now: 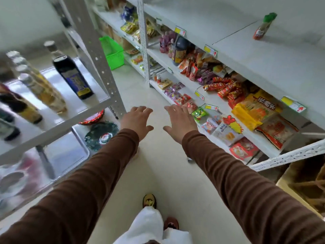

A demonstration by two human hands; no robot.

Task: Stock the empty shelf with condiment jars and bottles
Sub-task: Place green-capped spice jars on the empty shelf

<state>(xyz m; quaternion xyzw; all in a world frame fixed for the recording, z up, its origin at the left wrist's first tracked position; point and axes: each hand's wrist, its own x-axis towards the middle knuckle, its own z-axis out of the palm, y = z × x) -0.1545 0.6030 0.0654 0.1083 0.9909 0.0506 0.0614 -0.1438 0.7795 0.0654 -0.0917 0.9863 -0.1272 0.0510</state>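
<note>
My left hand (136, 120) and my right hand (179, 121) are stretched out side by side over the aisle floor, fingers spread, holding nothing. On the left rack (58, 125) stand a dark soy-sauce bottle (72, 73), several pale yellow bottles (42, 88) and more dark bottles (22, 110) at the left edge. On the right, the wide white upper shelf (246, 55) is almost bare and carries one small bottle with a green cap (263, 27).
Lower right shelves hold snack packets (228, 88) and a big dark bottle (179, 51). A green basket (112, 51) sits on the floor ahead. Round tins (102, 134) and a tray (70, 152) lie under the left rack. A cardboard box (307, 187) stands at right.
</note>
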